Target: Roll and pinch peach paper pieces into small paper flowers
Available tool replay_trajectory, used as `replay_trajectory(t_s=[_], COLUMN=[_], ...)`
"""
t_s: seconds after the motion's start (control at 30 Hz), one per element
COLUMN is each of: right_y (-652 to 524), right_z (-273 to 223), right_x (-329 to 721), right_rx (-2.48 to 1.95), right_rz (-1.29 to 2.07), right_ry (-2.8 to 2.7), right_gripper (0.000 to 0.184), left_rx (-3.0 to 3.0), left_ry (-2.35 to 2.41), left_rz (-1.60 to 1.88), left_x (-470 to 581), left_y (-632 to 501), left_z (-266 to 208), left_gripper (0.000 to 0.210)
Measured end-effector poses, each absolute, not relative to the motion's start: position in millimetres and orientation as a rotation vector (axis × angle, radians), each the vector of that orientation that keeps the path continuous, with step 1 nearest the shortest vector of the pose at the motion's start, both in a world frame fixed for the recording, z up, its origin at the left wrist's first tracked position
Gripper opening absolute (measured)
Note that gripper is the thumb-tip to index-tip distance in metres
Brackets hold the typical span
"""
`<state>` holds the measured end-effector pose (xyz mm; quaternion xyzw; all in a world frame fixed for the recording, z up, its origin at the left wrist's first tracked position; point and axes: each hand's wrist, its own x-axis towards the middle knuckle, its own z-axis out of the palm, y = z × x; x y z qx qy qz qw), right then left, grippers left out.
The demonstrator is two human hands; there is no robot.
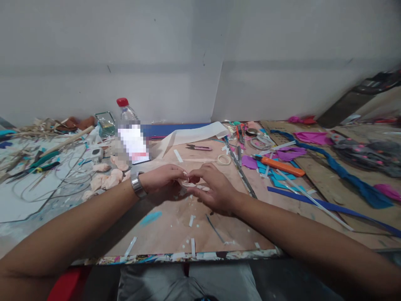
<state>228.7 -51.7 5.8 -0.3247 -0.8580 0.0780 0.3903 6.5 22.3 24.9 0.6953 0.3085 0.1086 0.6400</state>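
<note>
My left hand (163,177), with a metal watch (137,185) on its wrist, and my right hand (216,189) meet over the brown paper covering (175,230). Between their fingertips is a small, pale, crumpled-looking piece (188,183), partly hidden by the fingers. Both hands are closed on it. What it is made of I cannot make out. Beyond the hands lie small thread snips (200,148) and a cream-coloured ring (224,159), likely a tape roll. Pale peach crumpled pieces (102,181) lie left of my left wrist.
A lit phone (134,143) leans near a red-capped bottle (125,112). Green-handled pliers (45,161) and wires lie at left. On the right are an orange utility knife (282,166), a blue strip (332,207) and crumpled coloured paper. A wall (156,62) stands behind.
</note>
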Motion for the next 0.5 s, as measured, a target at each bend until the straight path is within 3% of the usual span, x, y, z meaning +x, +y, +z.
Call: replay_trajectory(t_s=[0.1,0.37,0.5], right_y=[-52,-50,-48], right_z=[7,4,2], right_x=[227,228,229], right_rx=[-0.812,-0.768,-0.751], right_rz=[0.149,0.067,0.108], right_ry=[-2.171,-2.144,-2.156], right_gripper=[0.022,0.020,0.007], left_rx=[1.566,1.481,1.287], left_ry=[0.715,0.699,0.702], left_rz=[0.218,0.173,0.170], left_x=[7,8,8], left_y=[22,18,11], left_z=[26,32,30], left_gripper=[0.039,0.036,0.031])
